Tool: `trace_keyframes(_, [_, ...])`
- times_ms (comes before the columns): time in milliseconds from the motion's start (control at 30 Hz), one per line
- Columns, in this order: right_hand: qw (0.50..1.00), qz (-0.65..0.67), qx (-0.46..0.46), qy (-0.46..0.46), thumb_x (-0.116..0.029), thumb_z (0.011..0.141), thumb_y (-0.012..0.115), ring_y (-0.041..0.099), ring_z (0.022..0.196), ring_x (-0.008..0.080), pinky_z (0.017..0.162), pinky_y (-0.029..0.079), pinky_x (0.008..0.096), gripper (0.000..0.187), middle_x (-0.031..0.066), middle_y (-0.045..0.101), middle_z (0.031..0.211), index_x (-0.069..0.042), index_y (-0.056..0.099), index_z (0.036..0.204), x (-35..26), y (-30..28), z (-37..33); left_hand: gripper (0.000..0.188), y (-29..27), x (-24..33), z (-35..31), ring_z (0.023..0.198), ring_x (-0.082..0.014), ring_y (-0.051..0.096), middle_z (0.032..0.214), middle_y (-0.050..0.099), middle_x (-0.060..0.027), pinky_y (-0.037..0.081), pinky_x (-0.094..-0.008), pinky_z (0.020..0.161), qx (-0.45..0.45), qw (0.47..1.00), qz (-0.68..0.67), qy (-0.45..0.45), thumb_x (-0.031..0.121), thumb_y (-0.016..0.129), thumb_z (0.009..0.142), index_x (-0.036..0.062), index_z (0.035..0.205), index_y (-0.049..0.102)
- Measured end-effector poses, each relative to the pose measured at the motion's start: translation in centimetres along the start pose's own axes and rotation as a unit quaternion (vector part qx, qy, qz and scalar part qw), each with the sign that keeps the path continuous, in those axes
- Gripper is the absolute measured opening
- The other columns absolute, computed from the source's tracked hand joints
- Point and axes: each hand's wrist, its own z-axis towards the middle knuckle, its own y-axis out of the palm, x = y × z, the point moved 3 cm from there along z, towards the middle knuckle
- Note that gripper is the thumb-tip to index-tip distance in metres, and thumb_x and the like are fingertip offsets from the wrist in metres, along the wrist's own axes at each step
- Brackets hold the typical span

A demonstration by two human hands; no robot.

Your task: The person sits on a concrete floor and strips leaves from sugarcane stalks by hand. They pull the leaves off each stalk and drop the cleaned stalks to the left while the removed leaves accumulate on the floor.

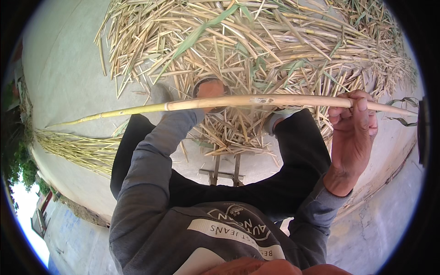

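A long, jointed cane stalk (256, 100) stretches across the view, yellow-green and thin at the left, pale tan and thicker towards the right. My right hand (352, 133) pinches its right part between thumb and fingers. Behind the middle of the stalk is my left hand (211, 88), with a dark curved rim (196, 85) around it whose kind I cannot make out. The stalk passes in front of this hand and wrist, and its fingers are hidden. Below the hands, cut pieces of stalk (229, 133) lie heaped between my feet.
A big pile of dry cut stalks and leaves (220, 41) covers the ground ahead. Long thin green-yellow stalks (80, 149) lie in a bundle at the left. A low frame with two bars (223, 174) stands between my legs. Concrete ground (64, 64) shows around.
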Motion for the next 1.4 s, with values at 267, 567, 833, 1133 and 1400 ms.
trace_keyframes(267, [1.000,0.003,-0.007,0.005,-0.020,0.104,0.063,0.074,0.078,0.0189,0.066,0.056,0.0239,0.027,0.0176,0.074,0.093,0.005,0.064,0.115,0.2,0.4,0.2,0.029,6.8,-0.8,-1.7,0.107,-0.0377,0.066,0.115,0.067,-0.0229,0.052,-0.0519,0.089,0.080,0.988,0.047,0.126,0.010,0.061,0.088,0.0041,0.115,0.067])
trace_keyframes(567, [0.999,0.042,-0.015,0.021,-0.022,0.098,0.073,0.074,0.084,0.0197,0.070,0.054,0.0245,0.029,0.0098,0.073,0.097,0.001,0.067,0.114,0.6,0.8,0.8,0.021,2.1,6.2,-9.6,0.076,-0.0369,0.064,0.083,0.062,-0.0138,0.051,-0.0467,0.063,0.011,0.933,0.032,0.357,0.006,0.066,0.072,0.0044,0.092,0.061])
trace_keyframes(833, [0.999,0.036,-0.027,-0.001,-0.033,0.093,0.078,0.074,0.082,0.0189,0.069,0.052,0.0251,0.043,0.0126,0.074,0.094,0.005,0.063,0.106,0.6,1.1,0.8,0.012,-15.1,15.6,-12.8,0.077,-0.0275,0.062,0.081,0.061,-0.0097,0.051,-0.0390,0.066,0.196,0.908,0.154,0.337,0.011,0.067,0.076,0.0046,0.084,0.061])
trace_keyframes(1133, [0.999,0.004,-0.008,-0.044,-0.042,0.089,0.081,0.069,0.065,0.0164,0.060,0.051,0.0249,0.053,0.0145,0.072,0.079,0.008,0.067,0.099,-0.2,1.6,-0.1,0.027,-27.8,20.3,-18.7,0.094,-0.0228,0.065,0.100,0.071,-0.0051,0.046,-0.0374,0.081,0.435,0.827,0.121,0.334,0.020,0.073,0.079,0.0081,0.103,0.070])
trace_keyframes(1400, [0.998,-0.009,0.010,-0.063,-0.035,0.096,0.074,0.062,0.059,0.0109,0.057,0.047,0.0242,0.036,0.0082,0.069,0.071,0.000,0.070,0.087,-0.7,2.3,-1.4,0.024,-31.5,17.5,-14.7,0.077,-0.0257,0.066,0.088,0.073,-0.0097,0.043,-0.0384,0.073,0.423,0.853,-0.111,0.285,0.024,0.078,0.085,0.0066,0.102,0.077])
